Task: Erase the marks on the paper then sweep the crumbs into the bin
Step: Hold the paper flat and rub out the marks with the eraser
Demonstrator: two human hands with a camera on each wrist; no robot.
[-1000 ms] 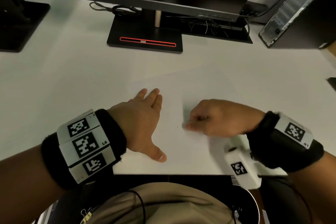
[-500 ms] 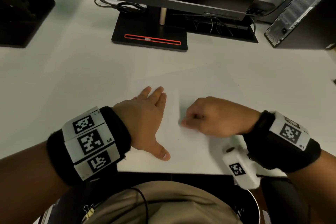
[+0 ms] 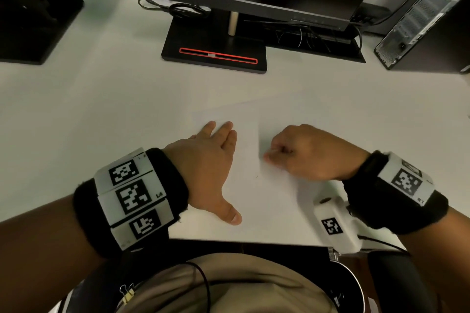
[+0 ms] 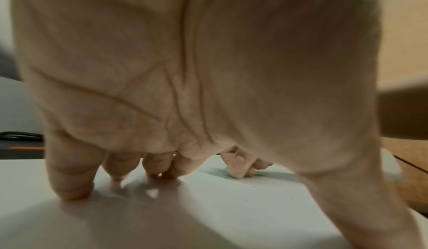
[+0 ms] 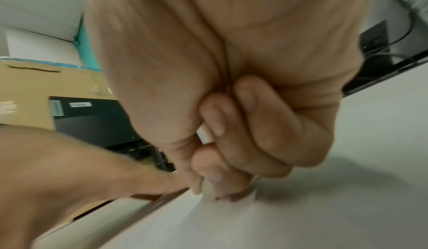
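Note:
A white sheet of paper (image 3: 256,201) lies on the white desk in front of me. My left hand (image 3: 216,160) lies flat on its left part, fingers straight and spread, thumb (image 3: 230,213) pointing to the near edge. My right hand (image 3: 292,155) is curled and pinches a small white eraser (image 4: 236,173) between thumb and fingers, its lower end pressed on the paper (image 5: 301,222). The same eraser (image 5: 208,192) shows below the fingertips in the right wrist view. A tiny dark speck (image 3: 256,176) lies on the sheet between the hands. The bin is not clearly seen.
A monitor on a black stand (image 3: 216,51) rises at the back, with cables behind it. A computer tower (image 3: 427,12) stands at the back right and another black stand (image 3: 38,25) at the back left. The desk's near edge (image 3: 241,240) runs just below my hands.
My right hand with the eraser has shifted slightly left and away over the paper, in small rubbing strokes. The left hand has stayed flat on the sheet.

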